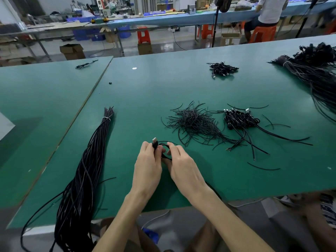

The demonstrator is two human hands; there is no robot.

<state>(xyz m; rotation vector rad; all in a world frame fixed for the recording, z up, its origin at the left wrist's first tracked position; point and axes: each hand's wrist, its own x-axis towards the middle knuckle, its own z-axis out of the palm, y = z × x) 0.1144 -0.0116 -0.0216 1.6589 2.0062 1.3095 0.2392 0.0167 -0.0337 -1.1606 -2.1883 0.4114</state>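
Left hand (148, 161): back facing up, fingers curled, pinching the plug end of the thin black USB cable (164, 151) above the green table (145, 99).
Right hand (181, 165): fingers bent around the cable's small loop, just beside the left.
Cable: coiled between both hands, silver-tipped plug (155, 141) pointing up and away.

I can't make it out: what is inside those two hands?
A thin black cable in a small coil, pinched by the left hand and right hand; its USB plug sticks up. The hands hide most of it.
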